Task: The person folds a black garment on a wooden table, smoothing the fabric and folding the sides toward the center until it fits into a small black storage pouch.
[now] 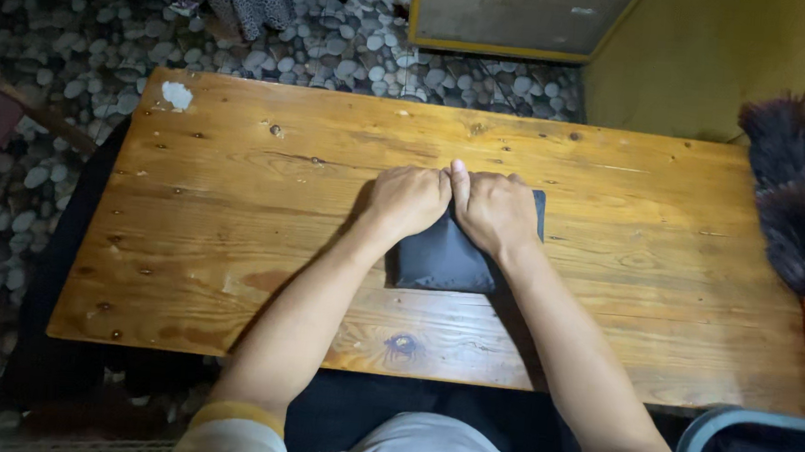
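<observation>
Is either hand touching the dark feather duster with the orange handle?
No. Both the left hand and right hand press on the folded dark cloth, while the feather duster lies apart at the table's right edge.

No packages, labels, signs or screens appear in this view. Nothing on the table or around it bears a printed surface.

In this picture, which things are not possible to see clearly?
- Head view: the far part of the dark folded cloth is hidden under the left hand and right hand.
- The fingertips are curled under, so the grip cannot be told.
- The feather duster handle end meets the right edge.
</observation>
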